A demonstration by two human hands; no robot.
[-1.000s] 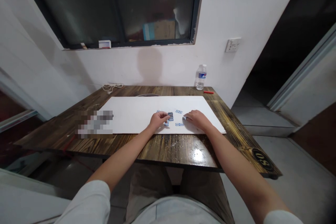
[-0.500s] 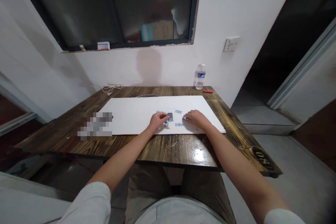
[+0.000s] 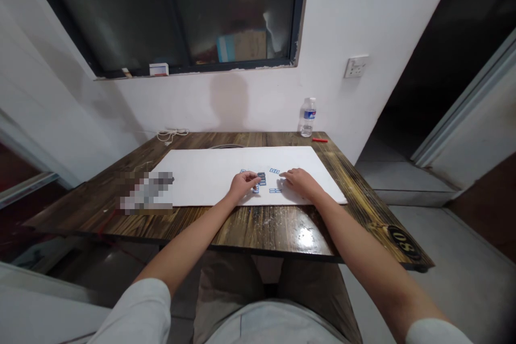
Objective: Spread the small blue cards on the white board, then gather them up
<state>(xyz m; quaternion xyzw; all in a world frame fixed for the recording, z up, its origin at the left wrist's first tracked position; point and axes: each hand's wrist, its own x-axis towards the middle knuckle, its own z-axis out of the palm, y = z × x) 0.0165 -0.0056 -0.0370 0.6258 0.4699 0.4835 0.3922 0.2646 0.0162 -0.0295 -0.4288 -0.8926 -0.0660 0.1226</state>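
Observation:
A white sheet lies on a dark wooden table. Several small blue-and-white tiles lie near its front edge. My left hand rests on the sheet with fingers curled, its fingertips at a darker tile. My right hand lies palm down beside it, fingers stretched toward two flat tiles, one at the back and one nearer. What the left fingers hold is too small to tell.
A water bottle and a red pen stand at the table's back right. A white cable lies at the back left. A blurred patch covers something at the left. A wall socket and a dark window are behind.
My right hand has slid slightly left and forward, its fingers reaching toward the tiles. The left hand has stayed where it was.

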